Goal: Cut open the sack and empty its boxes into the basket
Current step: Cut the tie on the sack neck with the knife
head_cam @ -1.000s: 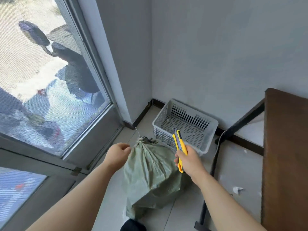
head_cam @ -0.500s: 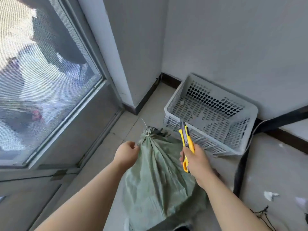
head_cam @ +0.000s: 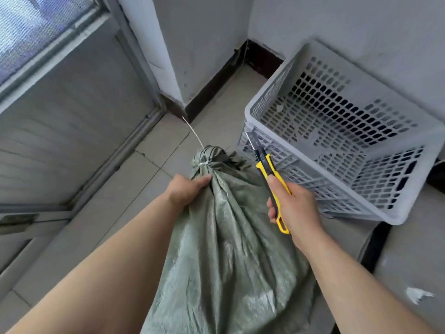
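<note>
While the left hand (head_cam: 186,191) curls its fingers round the gathered neck of the green sack (head_cam: 224,249), just under its white tie (head_cam: 203,162), the sack slumps on the floor tiles (head_cam: 154,169), soft and slack, probably weighty with boxes; that bunched neck looks the firmest hold. The right hand (head_cam: 292,208) wraps its fingers round a yellow utility knife (head_cam: 269,174), blade out, beside the grey basket (head_cam: 337,121); no writing is legible

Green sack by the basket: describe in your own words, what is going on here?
A person's left hand grips the green sack just under its tied neck. The right hand holds a yellow utility knife, blade out, beside the neck but not yet on it. The sack is tied shut, and the grey basket behind it holds no boxes.
</note>
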